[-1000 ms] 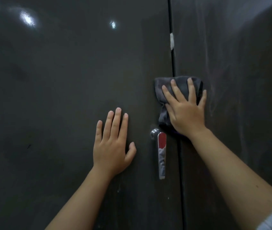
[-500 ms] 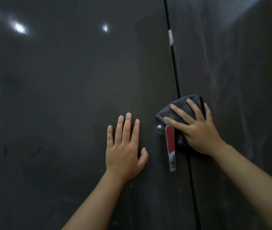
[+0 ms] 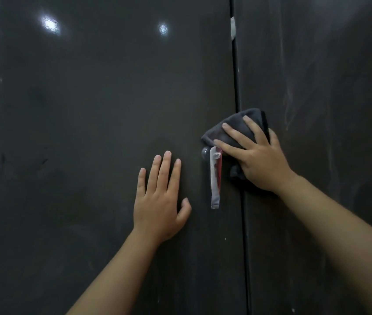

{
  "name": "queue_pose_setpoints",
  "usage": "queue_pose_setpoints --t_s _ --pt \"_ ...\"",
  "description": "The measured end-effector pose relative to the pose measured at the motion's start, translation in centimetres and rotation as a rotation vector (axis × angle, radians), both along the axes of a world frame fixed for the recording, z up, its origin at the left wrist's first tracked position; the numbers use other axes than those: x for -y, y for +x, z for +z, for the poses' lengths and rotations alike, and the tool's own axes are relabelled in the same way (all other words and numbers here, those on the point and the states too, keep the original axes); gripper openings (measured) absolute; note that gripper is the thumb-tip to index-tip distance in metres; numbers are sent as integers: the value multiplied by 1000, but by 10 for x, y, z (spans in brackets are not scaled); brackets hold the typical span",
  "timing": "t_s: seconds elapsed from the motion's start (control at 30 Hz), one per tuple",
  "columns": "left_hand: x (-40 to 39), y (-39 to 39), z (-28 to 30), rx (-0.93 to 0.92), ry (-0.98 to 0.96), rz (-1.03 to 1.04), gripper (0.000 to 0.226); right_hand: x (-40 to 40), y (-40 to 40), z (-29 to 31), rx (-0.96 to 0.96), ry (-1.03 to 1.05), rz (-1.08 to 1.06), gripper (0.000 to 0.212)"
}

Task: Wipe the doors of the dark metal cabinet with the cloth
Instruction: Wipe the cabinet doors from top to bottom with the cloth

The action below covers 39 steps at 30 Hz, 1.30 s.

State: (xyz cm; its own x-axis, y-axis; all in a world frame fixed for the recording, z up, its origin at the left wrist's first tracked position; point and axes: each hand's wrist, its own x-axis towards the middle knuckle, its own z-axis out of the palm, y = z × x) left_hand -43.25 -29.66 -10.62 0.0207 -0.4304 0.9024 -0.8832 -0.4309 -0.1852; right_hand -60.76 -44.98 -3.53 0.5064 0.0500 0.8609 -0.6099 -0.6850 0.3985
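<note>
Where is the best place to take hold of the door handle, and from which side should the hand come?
Probably the lower half of the handle, which hangs straight down from its knob free of the left door. Come from the left: the cloth and right hand crowd its top right.

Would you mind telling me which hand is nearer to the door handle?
Right. The right hand presses the cloth beside the handle's top, a fingertip touching it; the left hand lies flat on the left door, apart from it.
</note>
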Motion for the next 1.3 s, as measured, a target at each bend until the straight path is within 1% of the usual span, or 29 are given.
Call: queue_pose_setpoints --t_s 0.07,0.13,0.23,0.33,0.43,0.53,0.63,0.77,0.83,0.97,1.03,1.13,1.2,1.27,1.3 --pt "-6 2 -12 -6 5 13 74 -2 4 -24 110 64 24 58" --pt "-12 4 -25 -15 17 27 73 -6 8 -48 160 100 20 53" --pt "-18 4 -41 -33 32 29 74 -18 14 -84 207 70 8 54" --pt "-20 3 -53 -47 49 29 75 -26 23 -129 205 -23 -9 53" --pt "-22 4 -59 -52 45 14 75 -36 41 -173 137 -83 29 53" --pt "-25 8 -64 -40 42 -15 72 -46 63 -200 94 -116 75 52" --pt "-29 18 -67 -49 4 -43 70 -50 78 -198 144 -137 89 51" --pt "-33 29 -66 -80 -51 -62 71 -55 94 -170 210 -145 98 47" --pt "-35 33 -66 -91 -60 -60 72 -62 104 -152 233 -123 103 46" --pt "-40 41 -67 -82 -68 -46 72 -74 121 -116 306 -61 100 52" --pt "-44 45 -68 -83 -80 -47 72 -80 127 -108 356 -6 106 49" --pt "-53 51 -75 -96 -88 -45 72 -87 133 -114 422 36 88 48" --pt "-59 56 -81 -107 -83 -39 72 -89 137 -133 419 26 76 48" --pt "-66 61 -86 -109 -70 -29 72 -90 140 -164 353 -28 88 50" --pt "-70 64 -89 -111 -62 -25 72 -91 141 -182 289 -69 101 51"
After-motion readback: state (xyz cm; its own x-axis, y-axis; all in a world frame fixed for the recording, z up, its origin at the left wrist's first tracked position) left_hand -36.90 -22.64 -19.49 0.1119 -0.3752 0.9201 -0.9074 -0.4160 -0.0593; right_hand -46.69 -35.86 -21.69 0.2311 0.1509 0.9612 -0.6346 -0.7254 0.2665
